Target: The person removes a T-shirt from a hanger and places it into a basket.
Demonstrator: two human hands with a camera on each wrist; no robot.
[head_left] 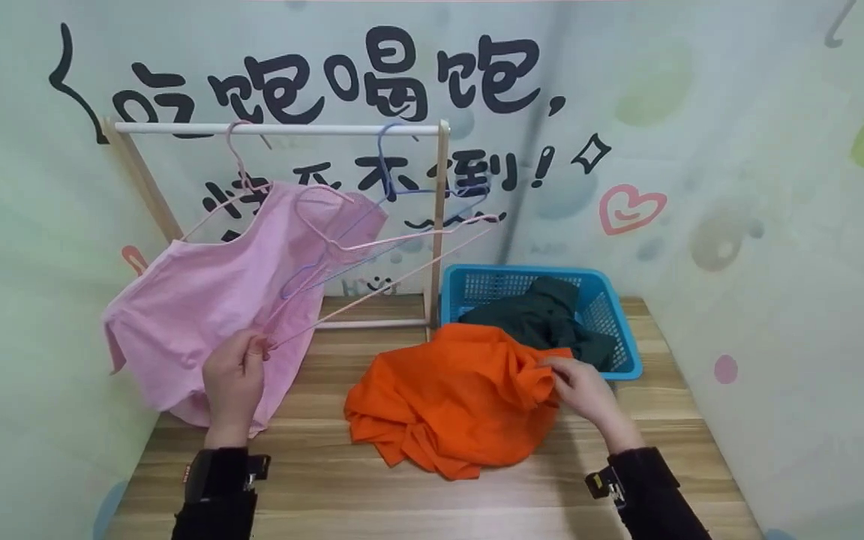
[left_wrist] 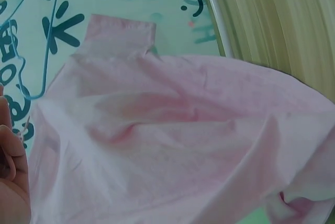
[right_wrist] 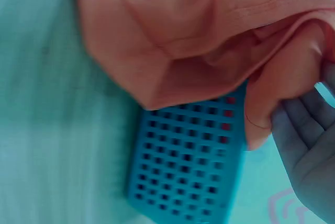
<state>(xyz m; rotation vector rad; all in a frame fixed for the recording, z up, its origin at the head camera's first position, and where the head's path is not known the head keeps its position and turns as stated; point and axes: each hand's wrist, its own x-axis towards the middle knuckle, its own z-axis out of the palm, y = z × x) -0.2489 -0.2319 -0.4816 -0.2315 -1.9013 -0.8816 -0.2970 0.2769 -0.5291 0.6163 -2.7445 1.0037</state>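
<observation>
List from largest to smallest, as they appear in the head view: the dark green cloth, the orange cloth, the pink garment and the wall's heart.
1. Pink garment
2. Orange cloth
3. Dark green cloth, partly hidden
4. Heart

gap between pink garment and orange cloth, pink hanger crossing rack post, basket behind cloth

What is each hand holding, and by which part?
Left hand: thin pink triangular hanger, by one corner. Right hand: bunched orange cloth garment, by its edge.
</observation>
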